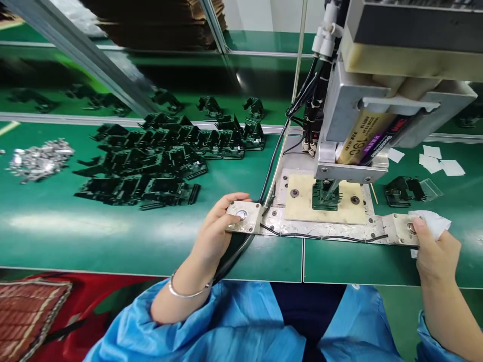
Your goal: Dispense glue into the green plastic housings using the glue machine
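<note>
My left hand [217, 226] is closed round a metal button box [249, 223], its thumb on the round push button. At the other end of the metal base, my right hand [437, 251] presses its thumb on a second push button [411, 229]. A crumpled white wipe [433, 223] is held in that same hand. Between the hands, a dark plastic part [320, 198] sits on the cream fixture plate [296, 208], under the lowered head of a dispensing machine [343, 173]. Two cartridges, one gold [356, 138] and one black [383, 143], are mounted on the head.
Several rows of dark plastic parts [169, 161] lie on the green bench [113, 236], beside a pile of small metal pieces [41, 160]. White paper pieces [430, 163] and another dark part [400, 191] lie at right. Black cables [275, 156] run down near my left hand.
</note>
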`<action>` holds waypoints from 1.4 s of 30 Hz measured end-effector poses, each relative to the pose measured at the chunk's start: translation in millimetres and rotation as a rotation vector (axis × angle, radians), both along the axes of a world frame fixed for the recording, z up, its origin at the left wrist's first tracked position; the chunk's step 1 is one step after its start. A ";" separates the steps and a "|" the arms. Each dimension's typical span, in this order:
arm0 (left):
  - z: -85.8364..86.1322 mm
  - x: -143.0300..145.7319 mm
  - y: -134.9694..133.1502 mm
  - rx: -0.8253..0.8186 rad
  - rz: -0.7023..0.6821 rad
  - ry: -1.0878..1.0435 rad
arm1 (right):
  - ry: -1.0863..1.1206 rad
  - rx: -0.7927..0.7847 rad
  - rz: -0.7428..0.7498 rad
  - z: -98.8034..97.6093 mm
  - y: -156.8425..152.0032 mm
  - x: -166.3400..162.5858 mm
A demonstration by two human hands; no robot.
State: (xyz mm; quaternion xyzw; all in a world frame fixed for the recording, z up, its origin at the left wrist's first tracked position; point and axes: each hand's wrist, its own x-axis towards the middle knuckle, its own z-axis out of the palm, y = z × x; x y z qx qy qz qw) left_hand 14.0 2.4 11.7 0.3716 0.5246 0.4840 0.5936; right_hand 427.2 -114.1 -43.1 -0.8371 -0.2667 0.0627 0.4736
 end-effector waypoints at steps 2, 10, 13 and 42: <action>0.5 0.8 -0.1 0.003 0.004 -0.003 | 0.013 0.024 0.008 4.5 2.2 -2.7; 4.0 7.0 -3.3 0.039 0.035 -0.017 | 0.001 0.120 0.114 15.5 7.0 -10.6; 3.0 7.8 -2.7 0.062 0.044 -0.018 | -0.007 0.145 0.141 16.9 6.1 -10.6; 8.3 8.1 1.4 -0.024 0.090 0.028 | -0.031 0.148 0.162 5.2 3.8 -3.4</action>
